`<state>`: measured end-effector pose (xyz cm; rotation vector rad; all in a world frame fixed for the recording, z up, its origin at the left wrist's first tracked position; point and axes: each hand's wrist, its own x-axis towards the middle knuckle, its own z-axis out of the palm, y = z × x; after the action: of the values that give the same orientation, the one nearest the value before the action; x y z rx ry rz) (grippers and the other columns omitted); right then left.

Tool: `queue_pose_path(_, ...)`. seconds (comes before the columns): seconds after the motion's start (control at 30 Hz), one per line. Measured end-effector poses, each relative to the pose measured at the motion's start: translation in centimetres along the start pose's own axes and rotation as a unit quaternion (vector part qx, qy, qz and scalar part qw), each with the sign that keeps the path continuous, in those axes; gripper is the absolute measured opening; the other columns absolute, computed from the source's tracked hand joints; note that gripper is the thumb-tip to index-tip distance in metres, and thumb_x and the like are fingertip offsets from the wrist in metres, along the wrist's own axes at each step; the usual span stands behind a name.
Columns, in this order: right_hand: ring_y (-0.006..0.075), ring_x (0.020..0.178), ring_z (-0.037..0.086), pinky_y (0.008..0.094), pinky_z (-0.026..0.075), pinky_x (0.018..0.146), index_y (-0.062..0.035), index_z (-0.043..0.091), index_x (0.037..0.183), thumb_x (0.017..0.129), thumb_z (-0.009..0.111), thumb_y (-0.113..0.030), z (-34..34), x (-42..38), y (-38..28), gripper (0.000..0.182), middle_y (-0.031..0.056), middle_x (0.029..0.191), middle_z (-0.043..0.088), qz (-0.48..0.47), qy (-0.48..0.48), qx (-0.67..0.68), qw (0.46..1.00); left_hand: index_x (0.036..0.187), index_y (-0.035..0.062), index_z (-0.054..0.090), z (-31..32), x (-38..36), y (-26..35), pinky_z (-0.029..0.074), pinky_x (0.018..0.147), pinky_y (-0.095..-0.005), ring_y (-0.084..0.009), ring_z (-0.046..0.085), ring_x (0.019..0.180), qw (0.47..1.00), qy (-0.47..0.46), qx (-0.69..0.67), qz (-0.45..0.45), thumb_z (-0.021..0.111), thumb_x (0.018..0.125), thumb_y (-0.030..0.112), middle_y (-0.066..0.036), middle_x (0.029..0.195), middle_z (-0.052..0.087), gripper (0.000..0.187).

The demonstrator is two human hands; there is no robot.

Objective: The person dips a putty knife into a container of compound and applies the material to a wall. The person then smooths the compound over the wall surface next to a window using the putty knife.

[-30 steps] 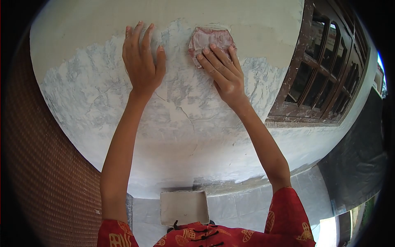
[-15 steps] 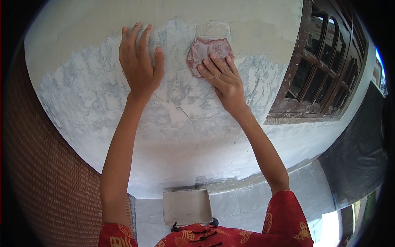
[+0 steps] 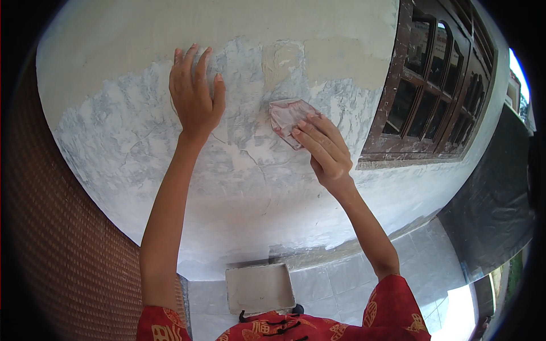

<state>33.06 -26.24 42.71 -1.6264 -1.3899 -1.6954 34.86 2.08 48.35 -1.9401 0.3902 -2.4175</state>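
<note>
My left hand [image 3: 195, 102] rests on the wall [image 3: 227, 199], fingers spread and pointing up, with nothing in it. To its right, my right hand [image 3: 325, 146] holds a reddish, white-smeared flat piece [image 3: 291, 116] against the wall. The fingers lie over the piece's right side, and its left part shows. The wall is beige at the top and has rough grey and white patches around both hands. Thin cracks run through the surface below and between the hands.
A brown wooden window frame [image 3: 378, 145] with glass panes stands on the right. Below, a rectangular whitish tray [image 3: 260, 288] sits near the grey tiled floor [image 3: 313, 284]. A brown woven-textured surface [image 3: 74, 238] fills the left, and a dark sheet [image 3: 489, 199] hangs at the right.
My right hand and the reddish piece have moved down and slightly right, and the piece has tilted. The view has shifted slightly. My left hand stays spread on the wall.
</note>
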Motion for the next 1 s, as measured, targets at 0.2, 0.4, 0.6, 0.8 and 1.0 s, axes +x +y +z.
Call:
queue_pose_path(0.2, 0.0150, 0.086, 0.073, 0.0273, 0.059, 0.074, -0.0042, 0.063, 0.129, 0.093, 0.067, -0.004, -1.4, 6.2, 2.0, 0.036, 0.0129, 0.093, 0.074, 0.223, 0.194, 0.058, 0.954, 0.141, 0.0121, 0.050, -0.3, 1.9, -0.2, 0.026, 0.114, -0.0538, -0.0374, 0.033, 0.143, 1.000, -0.002, 0.028, 0.013, 0.051, 0.097, 0.026, -0.012, 0.148, 0.044, 0.046)
queue_pose_path(0.4, 0.0092, 0.074, 0.067, 0.0250, 0.055, 0.068, -0.0071, 0.059, 0.138, 0.094, 0.069, -0.008, 1.6, 7.7, 4.0, 0.045, 0.0104, 0.085, 0.074, 0.297, 0.133, 0.124, 0.937, 0.141, 0.0121, 0.050, 0.1, 2.2, -0.4, 0.027, 0.113, -0.0538, -0.0372, 0.033, 0.143, 1.000, 0.004, 0.024, 0.004, 0.052, 0.096, 0.026, -0.012, 0.148, 0.045, 0.046)
queue_pose_path(0.6, 0.0066, 0.069, 0.059, 0.0235, 0.051, 0.065, -0.0075, 0.060, 0.137, 0.092, 0.070, -0.007, 3.8, 7.8, 4.9, 0.046, 0.0099, 0.081, 0.072, 0.262, 0.143, 0.135, 0.945, 0.141, 0.0105, 0.049, 0.2, 1.9, -0.7, 0.028, 0.112, -0.0530, -0.0378, 0.033, 0.143, 0.999, 0.022, 0.029, 0.003, 0.051, 0.097, 0.026, -0.014, 0.146, 0.046, 0.046)
queue_pose_path(0.8, 0.0072, 0.072, 0.061, 0.0244, 0.052, 0.068, -0.0058, 0.060, 0.136, 0.093, 0.068, -0.008, 1.9, 7.6, 6.5, 0.044, 0.0097, 0.085, 0.072, 0.315, 0.143, 0.106, 0.932, 0.141, 0.0099, 0.049, 0.3, 1.9, -0.8, 0.028, 0.112, -0.0526, -0.0372, 0.033, 0.143, 0.999, 0.021, 0.023, 0.000, 0.049, 0.099, 0.028, -0.013, 0.146, 0.045, 0.046)
queue_pose_path(1.0, 0.0106, 0.081, 0.067, 0.0253, 0.055, 0.071, -0.0051, 0.057, 0.139, 0.094, 0.067, -0.007, 0.6, 7.7, 7.3, 0.047, 0.0127, 0.092, 0.073, 0.303, 0.236, 0.110, 0.917, 0.140, 0.0100, 0.050, 0.4, 1.8, -0.7, 0.028, 0.112, -0.0519, -0.0371, 0.033, 0.143, 0.999, 0.015, 0.033, 0.004, 0.049, 0.099, 0.028, -0.013, 0.146, 0.046, 0.045)
